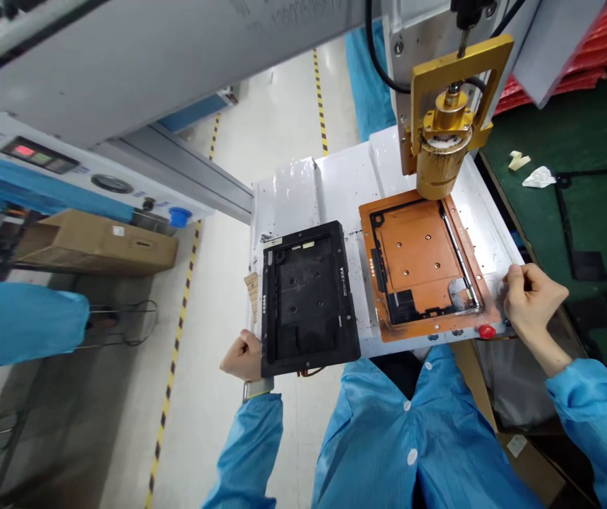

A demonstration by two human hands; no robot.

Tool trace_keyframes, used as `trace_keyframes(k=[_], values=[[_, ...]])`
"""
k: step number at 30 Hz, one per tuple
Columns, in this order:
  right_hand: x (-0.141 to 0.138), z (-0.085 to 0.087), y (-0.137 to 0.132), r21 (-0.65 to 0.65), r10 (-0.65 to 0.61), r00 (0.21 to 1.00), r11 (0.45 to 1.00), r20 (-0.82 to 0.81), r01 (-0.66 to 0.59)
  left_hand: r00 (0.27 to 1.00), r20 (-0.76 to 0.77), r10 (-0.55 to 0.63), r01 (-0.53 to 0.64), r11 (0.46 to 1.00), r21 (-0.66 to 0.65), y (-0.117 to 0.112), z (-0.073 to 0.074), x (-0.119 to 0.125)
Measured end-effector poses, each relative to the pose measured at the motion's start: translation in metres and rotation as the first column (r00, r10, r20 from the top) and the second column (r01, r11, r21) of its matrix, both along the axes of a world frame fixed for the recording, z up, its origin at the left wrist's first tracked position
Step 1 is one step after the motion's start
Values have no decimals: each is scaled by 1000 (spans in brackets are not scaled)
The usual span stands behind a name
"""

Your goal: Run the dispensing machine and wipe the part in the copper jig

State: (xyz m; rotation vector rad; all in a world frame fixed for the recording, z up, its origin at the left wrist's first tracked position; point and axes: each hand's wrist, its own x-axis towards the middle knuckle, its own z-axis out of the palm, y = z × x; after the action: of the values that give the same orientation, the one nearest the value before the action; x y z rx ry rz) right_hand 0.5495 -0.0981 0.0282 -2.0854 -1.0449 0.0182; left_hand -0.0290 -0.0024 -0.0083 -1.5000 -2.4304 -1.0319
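My left hand (243, 355) is closed in a fist at the left edge of the machine bed, right beside a black fixture plate (311, 297). Nothing shows in its fingers. At the bed's right edge, my right hand (533, 300) is also a fist, near a red button (486, 331) and an orange fixture plate (414, 247). No object shows in it either. A black frame piece (403, 305) lies in the orange plate, with a shiny strip (461, 251) along its right side. Over that plate's far right corner hangs a gold cylindrical press head (441, 166).
A grey machine beam (176, 63) crosses above, with a control panel (38, 154) and a blue knob (179, 216). To the right, a green mat (600, 152) bears a thin black frame (567, 219) and white scraps (539, 177). A cardboard box (107, 240) stands at left.
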Motion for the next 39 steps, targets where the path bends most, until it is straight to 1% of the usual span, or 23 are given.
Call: trace_keyframes(k=[6,11,19,22,26,29,31,34,37,39], values=[[2,-3,4,31,65,998,997,-5,-65,999,-18,32,-33,999,-40,9,0,2],[5,-8,8,62,88,996,994,-10,-87,997,-34,67,-69,996,-60,16,0,7],[8,-10,10,88,92,995,992,-38,-88,999,-9,53,-54,997,-61,20,10,19],[9,-10,6,103,89,996,991,-21,-86,998,14,63,-62,997,-53,20,11,21],[12,-14,-3,159,60,998,986,-31,-54,996,52,70,-68,996,-51,16,6,18],[18,-20,-9,194,6,996,981,-88,11,999,43,15,-15,1000,-9,9,0,17],[23,-21,-12,175,-9,993,984,-119,30,998,22,-52,51,997,51,3,-2,18],[26,-15,-12,77,-3,994,997,-113,11,993,20,-119,116,986,124,-6,-2,21],[29,-5,-11,-38,8,994,999,-105,-12,987,14,-159,156,977,149,-11,2,25],[32,-1,-11,-85,24,994,996,-109,-33,981,0,-193,191,971,144,-12,3,26]])
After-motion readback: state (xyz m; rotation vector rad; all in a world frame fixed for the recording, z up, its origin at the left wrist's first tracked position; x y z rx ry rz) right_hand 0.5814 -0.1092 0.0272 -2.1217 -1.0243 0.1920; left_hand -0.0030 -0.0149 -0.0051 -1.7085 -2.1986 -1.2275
